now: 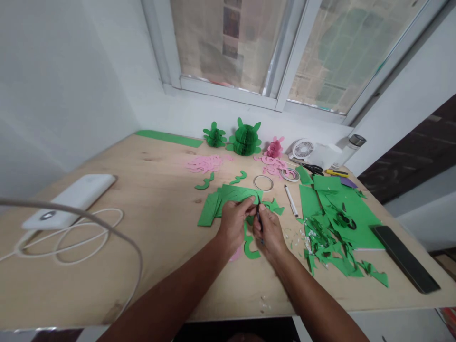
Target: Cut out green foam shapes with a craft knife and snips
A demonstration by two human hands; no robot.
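Along the left edge of the bench (160,275) I see a white device (81,192) with a looped white cable (103,232), and a long green strip (167,138) near the far left corner. Rightward, pink cutouts (204,163) lie toward the far edge, with wavy green pieces (205,182) nearer me. Mid-bench, my left hand (232,222) has its fingers pinched narrow on the near part of the green sheet (237,192), beside stacked green paper (207,212). My right hand (270,227) has its fingers closed around a slim dark tool (259,216), whose tip meets that sheet; I cannot tell its exact type. Green and pink paper figures (245,140) stand along the far edge behind. Farther right come a white pen (291,201), a small white fan (302,149), green scraps (335,247) over larger green sheets (366,216), and a dark flat object (405,259) toward the near right corner.
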